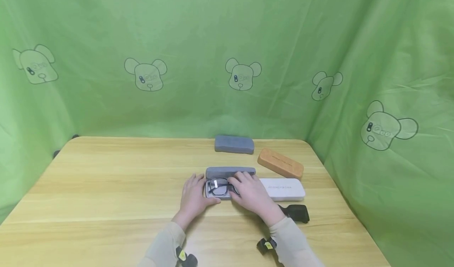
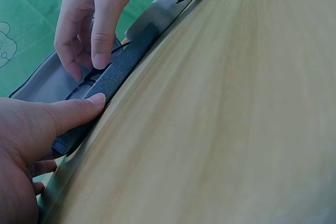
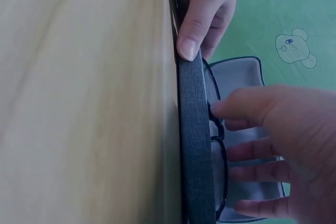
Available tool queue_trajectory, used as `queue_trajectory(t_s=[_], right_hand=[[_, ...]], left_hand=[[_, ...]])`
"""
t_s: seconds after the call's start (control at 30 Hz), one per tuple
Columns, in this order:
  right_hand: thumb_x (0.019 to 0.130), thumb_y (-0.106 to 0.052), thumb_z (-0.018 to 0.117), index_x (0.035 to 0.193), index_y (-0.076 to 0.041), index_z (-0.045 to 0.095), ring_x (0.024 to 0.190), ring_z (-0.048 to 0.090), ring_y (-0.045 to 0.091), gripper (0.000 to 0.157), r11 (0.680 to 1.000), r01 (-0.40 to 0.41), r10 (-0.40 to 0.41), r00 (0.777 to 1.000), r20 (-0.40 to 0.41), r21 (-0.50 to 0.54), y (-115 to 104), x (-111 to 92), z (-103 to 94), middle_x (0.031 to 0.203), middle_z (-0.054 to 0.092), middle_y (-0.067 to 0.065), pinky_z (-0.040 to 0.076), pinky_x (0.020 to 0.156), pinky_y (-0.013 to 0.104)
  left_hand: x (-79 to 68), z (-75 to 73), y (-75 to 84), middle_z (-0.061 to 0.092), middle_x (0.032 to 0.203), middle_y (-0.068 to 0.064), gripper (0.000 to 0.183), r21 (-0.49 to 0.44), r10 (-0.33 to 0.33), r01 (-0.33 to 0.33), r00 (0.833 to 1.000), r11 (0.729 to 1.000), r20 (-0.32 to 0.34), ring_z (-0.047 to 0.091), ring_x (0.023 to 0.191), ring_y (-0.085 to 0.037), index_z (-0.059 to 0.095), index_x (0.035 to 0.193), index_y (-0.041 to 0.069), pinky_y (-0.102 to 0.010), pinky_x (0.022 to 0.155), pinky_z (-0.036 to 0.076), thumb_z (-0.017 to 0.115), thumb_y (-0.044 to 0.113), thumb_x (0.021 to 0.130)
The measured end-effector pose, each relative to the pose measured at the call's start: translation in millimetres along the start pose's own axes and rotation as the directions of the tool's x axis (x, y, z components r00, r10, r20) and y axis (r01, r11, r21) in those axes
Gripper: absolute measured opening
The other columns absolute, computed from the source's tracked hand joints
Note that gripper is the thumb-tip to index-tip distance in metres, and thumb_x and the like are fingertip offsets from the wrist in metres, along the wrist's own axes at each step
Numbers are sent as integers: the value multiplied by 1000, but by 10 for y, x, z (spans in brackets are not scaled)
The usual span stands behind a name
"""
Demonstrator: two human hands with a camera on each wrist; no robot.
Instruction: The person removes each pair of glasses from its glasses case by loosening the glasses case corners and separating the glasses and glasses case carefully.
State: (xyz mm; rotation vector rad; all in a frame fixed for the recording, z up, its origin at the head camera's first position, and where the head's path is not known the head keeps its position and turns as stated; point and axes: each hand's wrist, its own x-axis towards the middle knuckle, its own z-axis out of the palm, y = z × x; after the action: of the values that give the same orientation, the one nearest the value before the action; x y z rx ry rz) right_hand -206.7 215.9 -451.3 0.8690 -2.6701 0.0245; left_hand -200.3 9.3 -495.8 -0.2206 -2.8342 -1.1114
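Observation:
An open grey eyeglass case (image 1: 230,171) lies on the table with its lid tilted back. Inside it is a pair of black-framed glasses (image 1: 218,186), with a small white sticker on one lens. My left hand (image 1: 194,196) grips the case's left end, the thumb pressed along its front wall (image 2: 123,74). Over the right part of the case, my right hand (image 1: 250,192) pinches the glasses near the bridge (image 3: 216,124) with thumb and index finger. Its other fingers spread over the lid side. The right hand hides much of the right lens in the head view.
Right of the open case lies a white case (image 1: 285,189), with a black object (image 1: 298,213) in front of it. An orange case (image 1: 280,163) and a blue-grey case (image 1: 234,144) lie farther back. Green curtains (image 1: 198,101) hang behind and beside the table.

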Motion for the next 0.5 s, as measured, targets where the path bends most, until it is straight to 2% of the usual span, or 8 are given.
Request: queue_trajectory(t_s=[0.3,0.5], right_hand=[[83,-28,74,116,-15,65,94,59,24,37,999,-6,5,1000,-26,-44,-25,-11,31,104,60,3,53,72,40],[83,-25,74,116,-15,65,94,60,27,36,999,-23,21,999,-39,-49,-54,-18,17,103,60,4,54,71,42]], left_hand=[[-2,-7,-4,48,147,-17,91,-2,1,-1,1000,1000,-3,31,144,-41,53,135,1,-56,122,17,86,48,63],[4,-2,-12,48,147,-17,91,-10,0,0,1000,1000,-4,30,144,-41,54,135,2,-56,122,17,86,49,64]])
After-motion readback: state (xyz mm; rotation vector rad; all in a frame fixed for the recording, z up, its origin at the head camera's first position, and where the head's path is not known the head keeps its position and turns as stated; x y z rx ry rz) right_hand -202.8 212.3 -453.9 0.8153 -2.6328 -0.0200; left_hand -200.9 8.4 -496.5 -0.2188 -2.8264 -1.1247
